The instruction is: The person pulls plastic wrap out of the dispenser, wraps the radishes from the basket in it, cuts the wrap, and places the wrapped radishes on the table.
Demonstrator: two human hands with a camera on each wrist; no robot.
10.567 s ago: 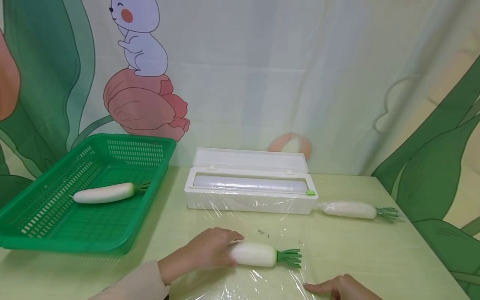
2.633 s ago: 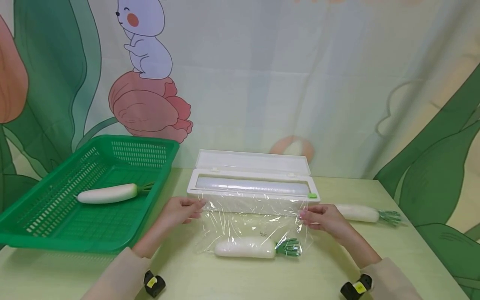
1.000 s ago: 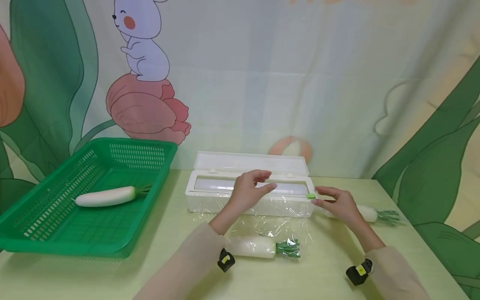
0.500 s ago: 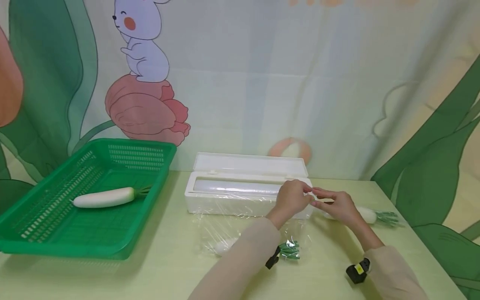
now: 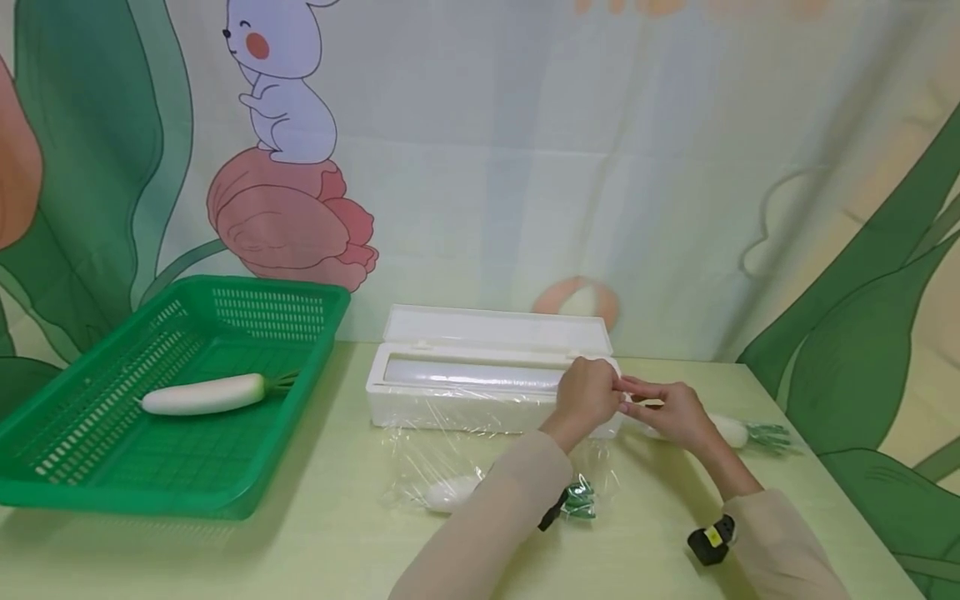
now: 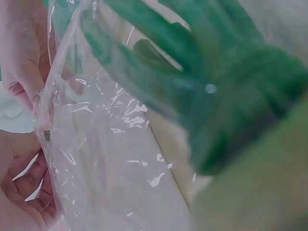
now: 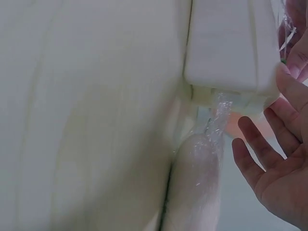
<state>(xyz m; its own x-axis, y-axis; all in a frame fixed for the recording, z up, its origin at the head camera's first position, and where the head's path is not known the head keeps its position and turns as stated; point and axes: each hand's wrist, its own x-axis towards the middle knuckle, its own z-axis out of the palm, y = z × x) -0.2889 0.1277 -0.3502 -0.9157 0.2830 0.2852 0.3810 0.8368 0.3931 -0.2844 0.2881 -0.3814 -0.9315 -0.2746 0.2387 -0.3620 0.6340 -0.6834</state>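
Note:
A white cling film dispenser (image 5: 450, 408), lid raised, holds a film roll. Clear film (image 5: 420, 454) hangs from its front over a white radish (image 5: 450, 493) with green leaves (image 5: 579, 500). My left hand (image 5: 587, 392) reaches across to the box's right end, fingers curled where the green slide cutter (image 7: 284, 61) sits. The cutter is mostly hidden by the fingers. My right hand (image 5: 671, 410) pinches the same end of the box between thumb and index finger. In the right wrist view, its other fingers (image 7: 260, 139) are apart.
A green plastic basket (image 5: 247, 492) stands at the left, with another radish (image 5: 206, 394) in it. A film-wrapped radish (image 5: 727, 432) lies right of the dispenser, partly behind my right hand. A printed curtain (image 5: 465, 167) hangs behind the table.
Both hands spread the film over the radish and let go of it. My right hand moved to the box's right end. My left hand then crossed rightward to the cutter and stays there.

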